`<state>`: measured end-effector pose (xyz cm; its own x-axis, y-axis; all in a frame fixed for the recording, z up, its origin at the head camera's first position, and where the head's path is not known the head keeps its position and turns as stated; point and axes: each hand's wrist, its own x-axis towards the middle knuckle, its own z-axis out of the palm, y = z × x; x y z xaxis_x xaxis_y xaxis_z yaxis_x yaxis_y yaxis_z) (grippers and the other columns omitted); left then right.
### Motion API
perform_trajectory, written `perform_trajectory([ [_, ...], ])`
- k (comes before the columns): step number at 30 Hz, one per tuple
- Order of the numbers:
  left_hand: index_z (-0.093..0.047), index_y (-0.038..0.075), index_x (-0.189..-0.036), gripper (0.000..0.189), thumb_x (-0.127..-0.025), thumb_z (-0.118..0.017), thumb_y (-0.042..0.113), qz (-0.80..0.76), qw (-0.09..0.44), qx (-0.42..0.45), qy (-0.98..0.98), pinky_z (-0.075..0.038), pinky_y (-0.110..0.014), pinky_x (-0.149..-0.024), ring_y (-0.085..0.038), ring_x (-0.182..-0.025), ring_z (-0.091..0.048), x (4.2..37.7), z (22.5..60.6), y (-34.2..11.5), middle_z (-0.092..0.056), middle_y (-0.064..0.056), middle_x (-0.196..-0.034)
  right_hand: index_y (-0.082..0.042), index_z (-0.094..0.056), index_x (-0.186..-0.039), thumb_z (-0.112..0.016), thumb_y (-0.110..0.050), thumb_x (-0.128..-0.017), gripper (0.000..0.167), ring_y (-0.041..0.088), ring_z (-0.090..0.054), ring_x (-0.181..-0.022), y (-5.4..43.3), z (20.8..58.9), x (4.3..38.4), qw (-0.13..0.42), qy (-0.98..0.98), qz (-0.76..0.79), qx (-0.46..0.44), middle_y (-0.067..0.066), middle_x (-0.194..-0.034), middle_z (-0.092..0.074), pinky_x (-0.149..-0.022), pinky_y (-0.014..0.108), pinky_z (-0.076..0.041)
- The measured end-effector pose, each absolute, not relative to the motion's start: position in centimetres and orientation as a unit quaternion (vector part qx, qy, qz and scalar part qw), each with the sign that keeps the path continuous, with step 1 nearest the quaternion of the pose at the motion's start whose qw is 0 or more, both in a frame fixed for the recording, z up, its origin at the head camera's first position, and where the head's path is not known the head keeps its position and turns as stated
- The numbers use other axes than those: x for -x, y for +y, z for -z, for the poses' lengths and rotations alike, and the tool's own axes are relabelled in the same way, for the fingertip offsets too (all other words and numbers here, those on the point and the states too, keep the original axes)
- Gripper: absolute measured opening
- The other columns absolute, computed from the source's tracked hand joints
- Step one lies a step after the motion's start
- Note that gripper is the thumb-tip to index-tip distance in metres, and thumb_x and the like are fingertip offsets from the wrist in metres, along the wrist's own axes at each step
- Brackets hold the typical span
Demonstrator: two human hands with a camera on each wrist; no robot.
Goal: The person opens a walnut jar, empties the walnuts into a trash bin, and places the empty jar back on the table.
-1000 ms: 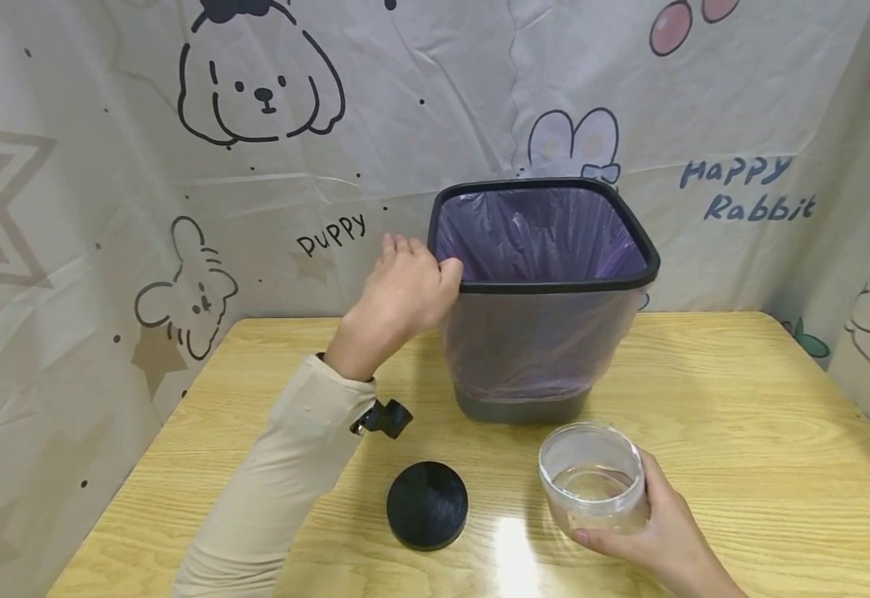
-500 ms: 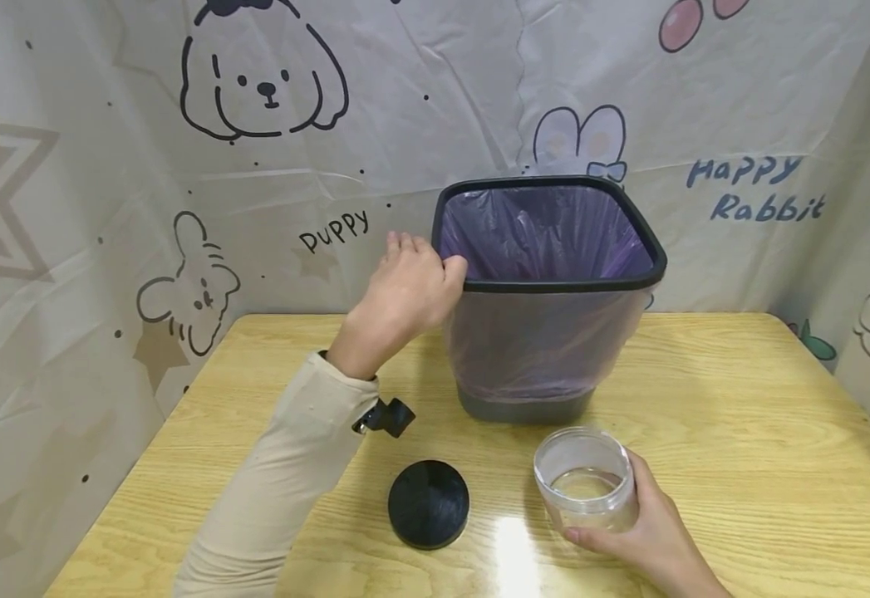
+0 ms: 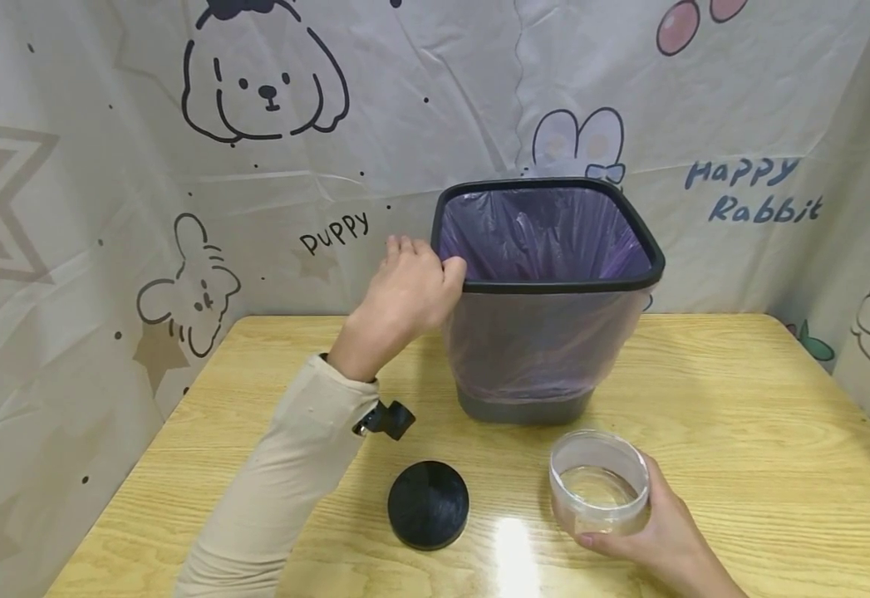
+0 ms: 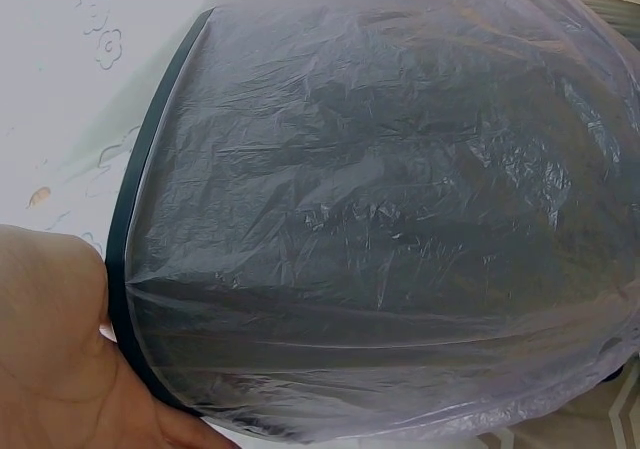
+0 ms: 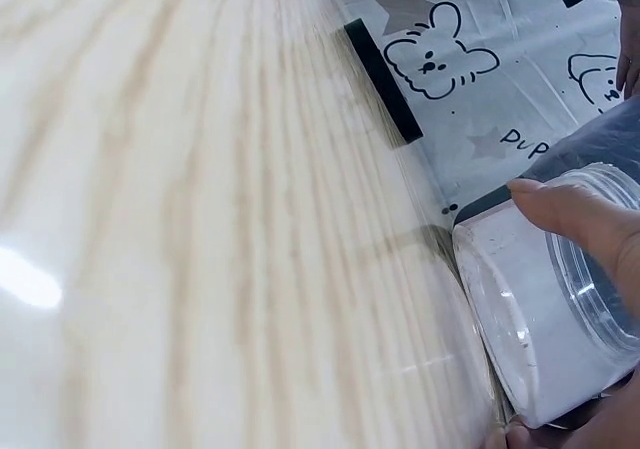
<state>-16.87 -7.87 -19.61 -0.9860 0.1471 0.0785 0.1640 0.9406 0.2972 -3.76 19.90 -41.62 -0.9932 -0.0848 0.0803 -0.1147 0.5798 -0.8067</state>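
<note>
In the head view my left hand (image 3: 403, 291) holds the left side of the black rim (image 3: 554, 287) of a trash bin (image 3: 532, 357). The thumb lies at the rim's front corner and the fingers are on the outside. A purple see-through bag (image 4: 360, 169) lines the bin and folds down over its outer wall. My right hand (image 3: 659, 531) grips a clear, lidless plastic jar (image 3: 601, 490) from its right side, mouth up, just in front of the bin. The right wrist view shows the thumb across the jar near its threaded neck (image 5: 580, 269).
A round black lid (image 3: 429, 505) lies on the wooden table (image 3: 741, 415), left of the jar. Behind the table hangs a printed cloth (image 3: 270, 191) with cartoon animals, close to the bin's back. A small black wrist mount (image 3: 385, 419) sticks out from my left sleeve.
The jar in my right hand moved slightly left, then back right, ending a little right of where it was. My left hand, the bin and the lid have stayed put.
</note>
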Motion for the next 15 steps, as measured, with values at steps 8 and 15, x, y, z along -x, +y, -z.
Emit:
perform_trajectory([
  [8,-0.027,-0.018,-0.142,0.066,-0.099,-0.023,0.032,0.159,0.035,0.087,-0.983,-0.013,-0.042,-0.118,-0.043,-0.143,-0.013,16.9,19.9,-8.0,-0.023,-0.035,-0.149,-0.010,-0.026,-0.147,-0.093,-0.031,-0.058,0.114,0.041,-0.049,-0.117,20.2,41.8,3.8,0.016,-0.889,-0.452,-0.075,0.019,-0.131,-0.051,-0.090,0.065,-0.039],
  [15,-0.053,-0.007,-0.122,0.070,-0.102,-0.021,0.052,0.229,0.050,0.091,-0.968,-0.041,-0.046,-0.100,-0.034,-0.118,-0.051,16.2,21.0,-8.9,-0.054,-0.021,-0.125,-0.013,-0.024,-0.150,-0.086,-0.016,-0.072,0.100,0.012,-0.045,-0.123,21.0,41.6,3.6,0.004,-0.858,-0.502,-0.104,0.015,-0.139,-0.045,-0.097,0.033,-0.043],
])
